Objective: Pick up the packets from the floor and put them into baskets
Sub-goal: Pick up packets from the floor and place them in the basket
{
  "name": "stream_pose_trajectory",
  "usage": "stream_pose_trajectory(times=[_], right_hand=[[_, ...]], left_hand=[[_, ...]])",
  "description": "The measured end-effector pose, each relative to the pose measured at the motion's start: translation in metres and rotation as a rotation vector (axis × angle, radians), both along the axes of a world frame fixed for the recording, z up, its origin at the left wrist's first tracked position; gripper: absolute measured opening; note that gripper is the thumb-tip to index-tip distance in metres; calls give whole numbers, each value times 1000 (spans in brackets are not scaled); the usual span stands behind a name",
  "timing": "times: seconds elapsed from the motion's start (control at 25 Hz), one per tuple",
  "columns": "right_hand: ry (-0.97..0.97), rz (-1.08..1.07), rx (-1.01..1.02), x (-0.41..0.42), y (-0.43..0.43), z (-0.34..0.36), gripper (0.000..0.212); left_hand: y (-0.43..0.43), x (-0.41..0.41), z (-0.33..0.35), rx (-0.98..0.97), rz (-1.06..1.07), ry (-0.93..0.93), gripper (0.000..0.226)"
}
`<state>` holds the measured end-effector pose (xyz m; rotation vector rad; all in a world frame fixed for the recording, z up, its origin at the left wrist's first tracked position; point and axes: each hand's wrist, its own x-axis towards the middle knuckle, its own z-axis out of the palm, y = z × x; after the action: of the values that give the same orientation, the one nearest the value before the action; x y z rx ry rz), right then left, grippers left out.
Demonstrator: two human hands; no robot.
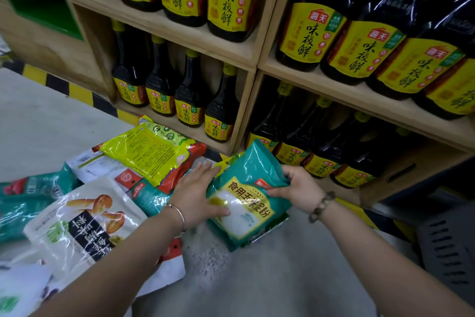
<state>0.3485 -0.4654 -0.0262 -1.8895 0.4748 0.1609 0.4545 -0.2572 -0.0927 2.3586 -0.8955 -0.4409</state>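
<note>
The teal packet (246,201) is gripped at its top right edge by the curled fingers of the right hand (299,188), with the thumb laid on the front. Its left edge is pinched by the left hand (195,195): the thumb is pressed on the front and the straight fingers are laid along the side. The packet is held tilted, low over the grey floor (282,278) and right in front of the wooden shelf (253,59). Whether it touches the floor cannot be told. A bead bracelet (321,206) is worn on the right wrist and a thin bangle (177,214) on the left. To the left, a yellow-green packet (151,149) and a white packet (84,219) with bread on it are piled with others on the floor. Dark bottles (221,111) with yellow labels are lined up on the shelf.
</note>
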Motion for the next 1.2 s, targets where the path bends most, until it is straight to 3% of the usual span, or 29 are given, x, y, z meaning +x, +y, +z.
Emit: stream_pose_trajectory(times=[0.08, 0.2, 0.28, 0.36, 0.48, 0.56, 0.6, 0.64, 0.76, 0.84, 0.96, 1.08, 1.2], right_hand=[[2, 96, 1, 1, -2, 19, 31], [-17, 200, 30, 5, 3, 35, 28], [-63, 156, -3, 5, 12, 33, 20], [-128, 43, -34, 7, 17, 22, 25], [-183, -295, -18, 20, 2, 0, 22], [-98, -403, -196, 29, -12, -21, 13], [-8, -367, -302, 31, -16, -34, 8], [84, -302, -390, 32, -17, -47, 18], [296, -94, -541, 33, -16, -80, 65], [308, -46, -597, 37, -16, -89, 86], [321, -92, -631, 46, -12, -98, 96], [558, 15, -786, 54, -11, -97, 116], [764, 78, -643, 56, -17, -93, 119]], left_hand=[[4, -2, 9, -66, -72, 63, 99], [6, -17, 22, -328, -25, 564, 63], [5, -30, 23, -463, 74, 768, 49], [5, -38, 21, -499, 167, 796, 34], [12, -42, 15, -429, 339, 728, 16], [22, -42, 7, -364, 493, 675, 10], [29, -41, 3, -359, 567, 670, 12], [36, -39, -1, -357, 627, 663, 13], [52, -35, -4, -350, 707, 657, 13], [58, -34, -5, -357, 730, 677, 16], [60, -32, -9, -350, 748, 702, 13], [58, -28, -12, -315, 746, 655, 16], [57, -27, -10, -336, 767, 663, 17]])
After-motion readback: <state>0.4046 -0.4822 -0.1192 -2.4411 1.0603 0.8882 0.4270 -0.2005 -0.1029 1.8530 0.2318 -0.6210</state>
